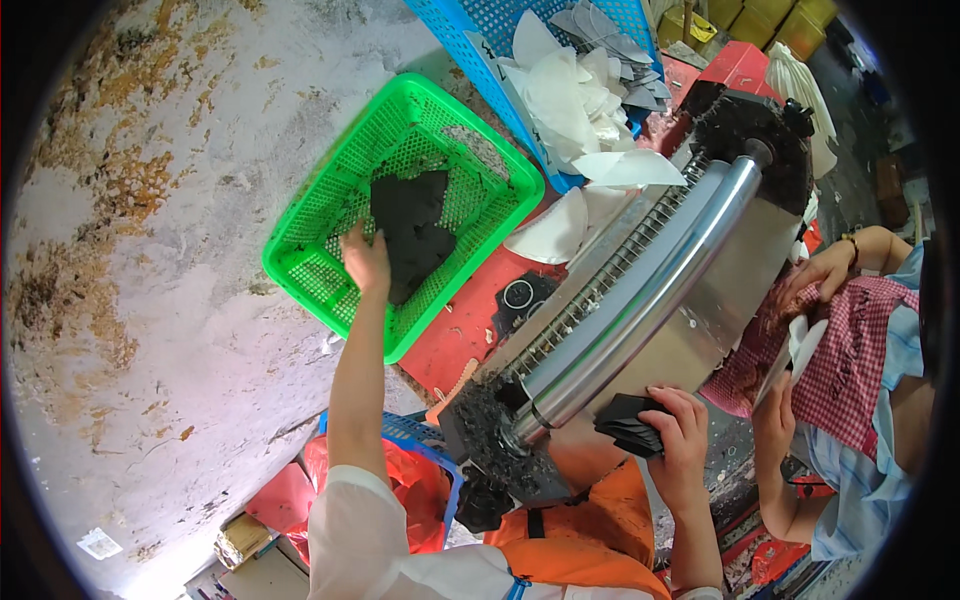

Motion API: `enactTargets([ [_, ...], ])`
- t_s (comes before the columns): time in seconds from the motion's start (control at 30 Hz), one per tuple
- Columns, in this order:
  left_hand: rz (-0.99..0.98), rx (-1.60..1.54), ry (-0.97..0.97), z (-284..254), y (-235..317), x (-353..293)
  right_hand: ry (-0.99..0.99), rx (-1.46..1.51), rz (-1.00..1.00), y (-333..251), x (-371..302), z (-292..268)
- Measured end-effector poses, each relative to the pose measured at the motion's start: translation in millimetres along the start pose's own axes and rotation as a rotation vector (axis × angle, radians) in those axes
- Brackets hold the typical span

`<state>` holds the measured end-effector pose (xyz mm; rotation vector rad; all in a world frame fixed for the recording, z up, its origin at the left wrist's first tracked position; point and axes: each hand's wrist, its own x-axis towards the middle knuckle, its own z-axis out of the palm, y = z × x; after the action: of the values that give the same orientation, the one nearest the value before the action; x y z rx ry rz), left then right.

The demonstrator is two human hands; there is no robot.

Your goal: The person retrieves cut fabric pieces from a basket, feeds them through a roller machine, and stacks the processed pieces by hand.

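Note:
My left hand [368,258] reaches into a bright green plastic basket [300,262], beside a loose pile of thin black sheet pieces [412,225]. Its thumb lies at the pile's edge, apart from the fingers, and nothing shows in its grasp. In my right hand [682,435] is a small stack of black sheet pieces [630,422], fanned slightly at the edges. That hand is at the near side of a machine with a shiny metal roller [650,300], a pale roller and a coil spring running alongside.
A blue basket [490,85] behind the machine holds white and grey cut pieces [565,90]. White sheets [555,228] lie beside the spring. At right, a co-worker's hands [775,415] hold a white piece. Red bags [400,490] sit low left. A stained wall [180,250] borders the left.

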<state>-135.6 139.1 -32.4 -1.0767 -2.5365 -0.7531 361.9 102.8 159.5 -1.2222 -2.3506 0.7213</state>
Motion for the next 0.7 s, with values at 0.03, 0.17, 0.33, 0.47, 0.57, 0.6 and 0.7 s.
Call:
enactTargets([
  [0.03, -0.056, -0.062, -0.026, -10, -6, -2, -0.007, -0.015, 0.004, 0, -1, -1],
  [0.17, -0.149, -0.176, -0.073, -77, 7, -29, -0.066, -0.044, 0.006, -6, 3, -4],
  [0.33, -0.518, -0.651, -0.460, -182, 28, -101, -0.130, -0.098, 0.049, -16, 7, -6],
  [0.47, -0.191, -1.224, -0.513, -269, 109, -163, -0.088, -0.070, 0.075, -12, 0, -1],
  [0.57, 0.154, -1.090, -0.669, -306, 150, -162, 0.013, -0.014, -0.011, -9, -1, -1],
  [0.6, 0.338, -0.881, -0.776, -305, 157, -160, -0.005, -0.051, 0.013, -6, -6, 1],
  [0.7, 0.441, -0.914, -0.750, -277, 148, -162, -0.089, 0.307, 0.201, -9, -29, -1],
])
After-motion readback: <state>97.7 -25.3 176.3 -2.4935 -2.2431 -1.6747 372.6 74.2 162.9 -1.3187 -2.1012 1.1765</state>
